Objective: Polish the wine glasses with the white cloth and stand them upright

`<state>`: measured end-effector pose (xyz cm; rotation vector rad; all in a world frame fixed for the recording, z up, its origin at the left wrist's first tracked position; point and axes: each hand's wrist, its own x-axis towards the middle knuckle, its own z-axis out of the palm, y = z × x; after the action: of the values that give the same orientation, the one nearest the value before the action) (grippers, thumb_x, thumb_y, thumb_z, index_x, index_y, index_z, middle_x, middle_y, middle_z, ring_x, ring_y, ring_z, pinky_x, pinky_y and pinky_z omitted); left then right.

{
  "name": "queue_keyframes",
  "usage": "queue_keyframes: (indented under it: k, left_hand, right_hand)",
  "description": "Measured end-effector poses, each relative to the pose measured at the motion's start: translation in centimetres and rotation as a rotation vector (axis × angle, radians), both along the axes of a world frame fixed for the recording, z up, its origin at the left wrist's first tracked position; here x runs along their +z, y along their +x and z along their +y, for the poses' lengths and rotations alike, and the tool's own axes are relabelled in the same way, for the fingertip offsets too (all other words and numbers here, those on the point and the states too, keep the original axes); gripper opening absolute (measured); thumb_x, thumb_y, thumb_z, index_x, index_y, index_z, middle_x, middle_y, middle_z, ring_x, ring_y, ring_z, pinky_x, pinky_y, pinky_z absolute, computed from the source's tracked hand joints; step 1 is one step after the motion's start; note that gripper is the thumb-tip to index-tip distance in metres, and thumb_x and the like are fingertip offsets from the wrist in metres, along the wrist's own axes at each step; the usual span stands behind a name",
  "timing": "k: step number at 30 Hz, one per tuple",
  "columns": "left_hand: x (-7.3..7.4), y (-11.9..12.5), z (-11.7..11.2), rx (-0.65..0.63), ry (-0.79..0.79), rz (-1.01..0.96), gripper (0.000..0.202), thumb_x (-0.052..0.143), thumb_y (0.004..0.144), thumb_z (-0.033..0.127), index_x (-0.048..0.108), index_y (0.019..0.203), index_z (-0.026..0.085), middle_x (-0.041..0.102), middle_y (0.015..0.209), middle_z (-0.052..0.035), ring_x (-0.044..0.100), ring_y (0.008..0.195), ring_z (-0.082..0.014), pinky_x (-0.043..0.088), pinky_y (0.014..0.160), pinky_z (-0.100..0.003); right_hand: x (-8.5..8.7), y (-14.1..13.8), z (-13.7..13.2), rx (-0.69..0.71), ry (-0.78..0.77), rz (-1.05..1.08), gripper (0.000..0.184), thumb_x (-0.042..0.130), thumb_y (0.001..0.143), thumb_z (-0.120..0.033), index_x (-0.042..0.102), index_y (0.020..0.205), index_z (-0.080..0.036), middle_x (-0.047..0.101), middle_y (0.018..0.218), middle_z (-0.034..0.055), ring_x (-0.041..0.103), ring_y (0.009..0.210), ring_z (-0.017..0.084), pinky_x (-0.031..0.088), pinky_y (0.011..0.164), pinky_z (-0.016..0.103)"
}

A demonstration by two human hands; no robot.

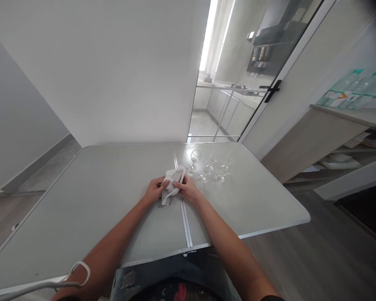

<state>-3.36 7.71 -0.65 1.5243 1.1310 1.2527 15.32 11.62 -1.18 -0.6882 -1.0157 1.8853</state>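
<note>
A crumpled white cloth (171, 190) is gripped between my two hands above the middle of the table. My left hand (155, 189) closes on its left side, thumb on top. From the right, my right hand (188, 187) pinches the cloth, fingers curled behind it. Whether something is wrapped inside the cloth cannot be made out. Just beyond my right hand a stemmed glass (196, 156) stands upright. Several more clear glasses, among them one glass (222, 177) nearest the right side, are grouped to its right; their outlines are faint.
The pale folding table (113, 200) has a metal seam down its middle and meets the wall (128, 83) at the back. A glass door (225, 79) stands behind it. At right, bottles (354, 90) sit on a shelf unit (326, 138). A white curved rod (65, 284) crosses the lower left.
</note>
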Motion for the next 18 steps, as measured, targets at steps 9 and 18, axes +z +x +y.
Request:
queue_keyframes:
  k: [9, 18]
  left_hand:
    - [0.0, -1.1, 0.4, 0.244, -0.007, -0.126, 0.039, 0.066, 0.086, 0.054, 0.071, 0.088, 0.015, 0.069, 0.079, -0.0033, 0.059, 0.073, -0.0161, 0.044, 0.066, -0.025]
    - [1.0, 1.0, -0.8, -0.025, -0.190, -0.173, 0.074, 0.086, 0.068, 0.045, 0.036, 0.118, 0.028, 0.071, 0.100, -0.0026, 0.065, 0.066, -0.0122, 0.049, 0.057, -0.020]
  right_hand:
    - [-0.6, 0.2, 0.7, -0.165, -0.108, 0.102, 0.018, 0.067, 0.070, -0.017, 0.065, 0.087, -0.019, 0.071, 0.081, 0.0016, 0.063, 0.068, 0.017, 0.052, 0.057, 0.028]
    - [-0.1, -0.1, -0.3, 0.013, 0.128, -0.042, 0.047, 0.083, 0.073, -0.037, 0.067, 0.114, -0.020, 0.075, 0.102, 0.0059, 0.070, 0.093, 0.025, 0.058, 0.080, 0.036]
